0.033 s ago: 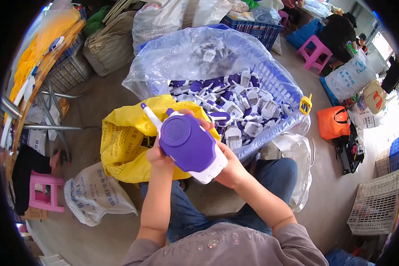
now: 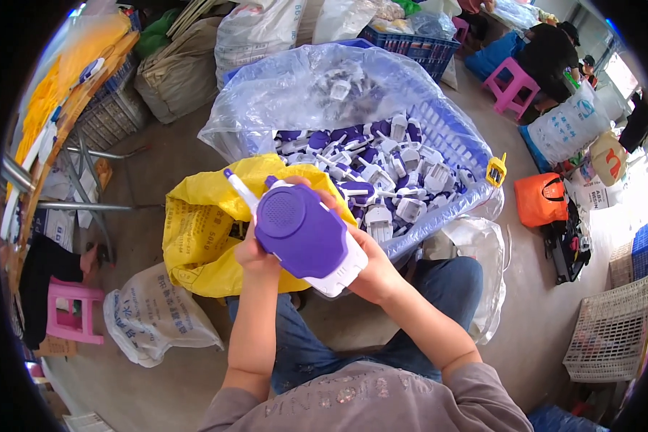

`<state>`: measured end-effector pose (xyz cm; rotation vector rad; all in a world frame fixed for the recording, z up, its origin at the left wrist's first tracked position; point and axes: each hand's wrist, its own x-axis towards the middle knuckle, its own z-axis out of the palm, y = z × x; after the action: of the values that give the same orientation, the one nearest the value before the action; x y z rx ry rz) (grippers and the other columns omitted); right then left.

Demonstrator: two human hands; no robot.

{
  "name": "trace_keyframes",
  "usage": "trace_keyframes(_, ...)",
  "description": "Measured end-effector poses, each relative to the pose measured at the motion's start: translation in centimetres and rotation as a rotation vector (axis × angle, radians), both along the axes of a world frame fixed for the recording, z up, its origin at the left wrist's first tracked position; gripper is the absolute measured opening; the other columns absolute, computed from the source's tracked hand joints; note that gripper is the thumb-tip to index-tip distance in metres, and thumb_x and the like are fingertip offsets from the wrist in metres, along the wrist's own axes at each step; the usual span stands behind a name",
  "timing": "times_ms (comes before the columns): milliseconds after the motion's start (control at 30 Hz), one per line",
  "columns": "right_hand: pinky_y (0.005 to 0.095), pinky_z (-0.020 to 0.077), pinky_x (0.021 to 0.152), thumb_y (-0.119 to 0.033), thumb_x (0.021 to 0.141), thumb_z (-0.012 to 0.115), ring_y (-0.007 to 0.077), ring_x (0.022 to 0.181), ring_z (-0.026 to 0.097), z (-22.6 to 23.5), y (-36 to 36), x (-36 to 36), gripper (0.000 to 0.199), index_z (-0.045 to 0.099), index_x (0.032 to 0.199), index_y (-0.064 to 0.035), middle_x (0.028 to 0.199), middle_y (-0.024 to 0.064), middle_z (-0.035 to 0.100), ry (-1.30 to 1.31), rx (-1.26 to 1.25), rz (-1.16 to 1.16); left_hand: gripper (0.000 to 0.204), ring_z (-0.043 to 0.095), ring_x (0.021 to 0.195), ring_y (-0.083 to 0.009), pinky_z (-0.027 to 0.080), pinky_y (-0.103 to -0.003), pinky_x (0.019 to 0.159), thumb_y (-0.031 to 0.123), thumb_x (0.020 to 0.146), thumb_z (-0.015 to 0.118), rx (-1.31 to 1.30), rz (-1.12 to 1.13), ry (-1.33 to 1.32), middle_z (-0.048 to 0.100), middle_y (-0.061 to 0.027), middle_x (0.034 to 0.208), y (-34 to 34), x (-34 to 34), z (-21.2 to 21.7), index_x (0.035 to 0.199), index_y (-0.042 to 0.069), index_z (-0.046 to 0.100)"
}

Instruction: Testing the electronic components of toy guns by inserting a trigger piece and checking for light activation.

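Note:
Both my hands hold one purple and white plastic toy handset point(image 2: 304, 234) with a thin white antenna pointing up-left. My left hand point(image 2: 254, 253) grips its left side from below, and my right hand point(image 2: 373, 272) wraps its lower right end, fingers reaching over the top. Just beyond it stands a blue plastic crate point(image 2: 459, 137) lined with a clear bag and filled with several similar purple and white pieces point(image 2: 381, 169). An open yellow sack point(image 2: 194, 237) lies under and to the left of my hands, over my knees in blue jeans.
A white sack point(image 2: 147, 317) and a pink stool point(image 2: 68, 317) are at the lower left, next to metal table legs point(image 2: 79, 205). An orange bag point(image 2: 543, 198) and a white basket point(image 2: 612, 331) sit at the right. A person in black point(image 2: 547, 47) sits at the far right by another pink stool point(image 2: 511, 86).

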<state>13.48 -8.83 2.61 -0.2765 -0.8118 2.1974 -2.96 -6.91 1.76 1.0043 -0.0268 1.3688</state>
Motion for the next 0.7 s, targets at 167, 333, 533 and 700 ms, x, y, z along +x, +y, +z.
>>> trace_keyframes(167, 0.0259, 0.0503, 0.074, -0.020, 0.083, 0.066, 0.0106, 0.083, 0.060, 1.4, 1.5, -0.4, 0.036, 0.053, 0.110, -0.0002, 0.096, 0.0041, 0.060, -0.486, 0.100, -0.101, 0.086, 0.046, 0.114, -0.0288, 0.023, -0.050, 0.107, 0.046, 0.069, 0.071, 0.070, 0.351, 0.043, 0.042, -0.0169, 0.123, -0.2, -3.6, 1.8, 0.131, 0.003, 0.030)
trace_keyframes(333, 0.0190, 0.0414, 0.056, -0.022, 0.085, 0.061, 0.0052, 0.063, 0.055, -3.7, 6.7, 1.9, 0.021, 0.062, 0.087, -0.0013, 0.075, 0.0014, 0.062, -0.802, 0.345, -0.538, 0.082, 0.058, 0.092, -0.0211, 0.046, -0.033, 0.084, 0.034, 0.063, 0.075, -0.159, 0.610, 0.296, 0.054, -0.0132, 0.105, -1.6, -8.8, 1.9, 0.125, -0.002, 0.036)
trace_keyframes(533, 0.0330, 0.0413, 0.062, -0.035, 0.089, 0.043, 0.0210, 0.067, 0.057, -8.8, 13.5, 4.0, 0.042, 0.059, 0.076, 0.0024, 0.073, 0.0121, 0.062, -1.268, 0.472, -0.660, 0.051, 0.058, 0.087, -0.0250, 0.045, -0.034, 0.077, 0.034, 0.063, 0.072, -0.485, 1.009, 1.744, 0.060, -0.0097, 0.095, -1.7, -9.2, 1.5, 0.103, 0.005, 0.058)
trace_keyframes(700, 0.0414, 0.0479, 0.060, -0.038, 0.088, 0.039, 0.0309, 0.064, 0.060, -16.4, 17.0, 4.5, 0.042, 0.058, 0.086, 0.0001, 0.063, 0.0141, 0.059, -1.638, 1.425, -0.856, 0.058, 0.044, 0.116, -0.0270, 0.032, -0.042, 0.096, 0.039, 0.067, 0.070, -0.201, 1.069, 1.897, 0.048, -0.0128, 0.124, -0.2, -7.7, -1.0, 0.115, 0.009, 0.054)
